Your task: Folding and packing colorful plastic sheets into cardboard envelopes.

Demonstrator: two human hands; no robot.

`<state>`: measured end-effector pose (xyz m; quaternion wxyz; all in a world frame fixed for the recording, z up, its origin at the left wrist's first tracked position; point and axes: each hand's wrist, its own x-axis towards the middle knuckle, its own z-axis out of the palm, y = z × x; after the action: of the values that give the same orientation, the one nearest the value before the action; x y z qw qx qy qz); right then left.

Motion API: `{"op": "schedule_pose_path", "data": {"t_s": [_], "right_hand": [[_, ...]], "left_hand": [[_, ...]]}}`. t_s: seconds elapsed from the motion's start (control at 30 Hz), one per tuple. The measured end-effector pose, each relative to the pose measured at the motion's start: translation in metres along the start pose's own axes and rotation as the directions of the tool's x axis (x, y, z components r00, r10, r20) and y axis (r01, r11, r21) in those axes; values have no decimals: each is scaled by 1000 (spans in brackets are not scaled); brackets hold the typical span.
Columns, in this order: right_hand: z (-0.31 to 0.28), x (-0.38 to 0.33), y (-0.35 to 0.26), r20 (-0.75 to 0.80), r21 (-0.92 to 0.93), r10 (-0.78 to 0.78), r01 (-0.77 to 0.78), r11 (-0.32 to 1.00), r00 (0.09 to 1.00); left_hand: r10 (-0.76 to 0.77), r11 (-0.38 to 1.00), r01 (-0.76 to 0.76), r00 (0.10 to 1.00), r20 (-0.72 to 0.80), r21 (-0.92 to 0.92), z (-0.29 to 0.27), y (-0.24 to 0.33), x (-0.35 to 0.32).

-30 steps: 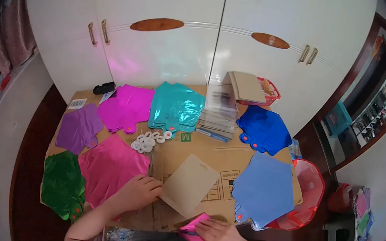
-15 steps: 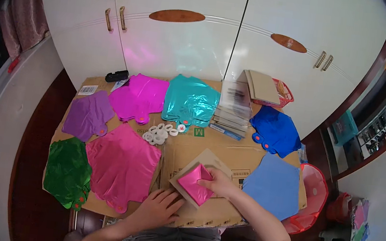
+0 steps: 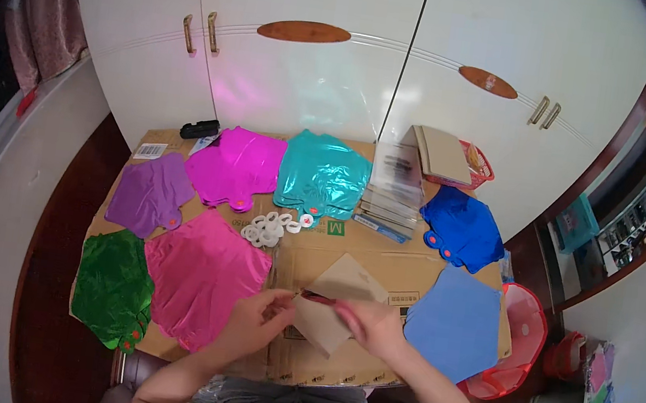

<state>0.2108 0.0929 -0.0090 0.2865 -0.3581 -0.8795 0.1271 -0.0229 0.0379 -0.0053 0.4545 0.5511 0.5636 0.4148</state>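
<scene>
My right hand point(image 3: 374, 330) is closed round a folded pink foil packet point(image 3: 320, 297), thumb on the near side. The packet is tilted so that mostly its thin, dark reddish edge shows. At its left end, my left hand point(image 3: 263, 313) has thumb and fingertips drawn together by the corner; they seem to pinch it, though the contact is small. Beneath the packet lies a square brown card point(image 3: 322, 333), turned cornerwise on the cardboard-covered table point(image 3: 301, 368). Just left of my left hand a large pink foil sheet point(image 3: 203, 271) lies spread out.
Around the edge lie foil pieces: green point(image 3: 112, 284), purple point(image 3: 148, 195), magenta point(image 3: 236, 166), teal point(image 3: 323, 173), dark blue point(image 3: 462, 228) and light blue point(image 3: 456, 321). White rings point(image 3: 264, 229) sit in a pile. Brown cards point(image 3: 442, 153) lean on a red basket point(image 3: 480, 173) at the back.
The pink packet has been lifted off the card and tipped up, so its edge now faces me. My left hand has risen from the table to the packet's left corner.
</scene>
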Motion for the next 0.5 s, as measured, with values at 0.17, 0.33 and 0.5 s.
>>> {"op": "schedule_pose_path", "data": {"t_s": [0.17, 0.33, 0.5], "right_hand": [[28, -24, 13, 55, -444, -420, 399, 802, 906], [33, -32, 9, 98, -346, -319, 333, 877, 943], [25, -30, 0, 110, -226, -208, 228, 947, 972]], "left_hand": [[552, 643, -495, 828, 94, 585, 4, -8, 35], [579, 351, -705, 681, 449, 616, 21, -25, 25], [572, 259, -723, 650, 501, 641, 30, -28, 21]]}}
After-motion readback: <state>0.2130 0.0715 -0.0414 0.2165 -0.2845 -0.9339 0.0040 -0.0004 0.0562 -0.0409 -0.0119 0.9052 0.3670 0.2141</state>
